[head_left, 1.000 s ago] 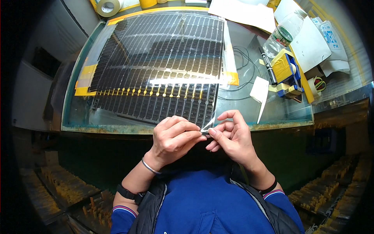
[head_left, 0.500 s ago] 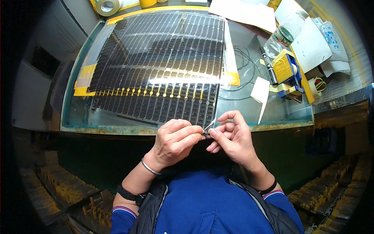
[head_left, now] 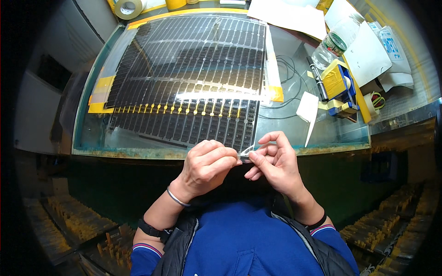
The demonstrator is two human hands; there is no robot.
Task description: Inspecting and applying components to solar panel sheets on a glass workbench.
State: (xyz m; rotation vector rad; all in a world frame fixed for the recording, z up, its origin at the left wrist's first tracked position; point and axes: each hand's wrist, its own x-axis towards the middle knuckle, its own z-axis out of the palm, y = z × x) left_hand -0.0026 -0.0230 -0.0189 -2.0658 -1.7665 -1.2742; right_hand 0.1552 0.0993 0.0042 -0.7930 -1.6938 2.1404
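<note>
Hands (head_left: 209,165) lower, thin clear strip (head_left: 247,150).

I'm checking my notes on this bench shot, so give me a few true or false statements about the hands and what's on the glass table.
1. Both hands pinch a small clear strip between them. True.
2. The left hand rests flat on the dark panel. False: it is raised at the table's near edge.
3. A tape roll lies at the far left. True.
4. The right hand holds the plastic bottle. False: the bottle lies untouched at the far right.
</note>
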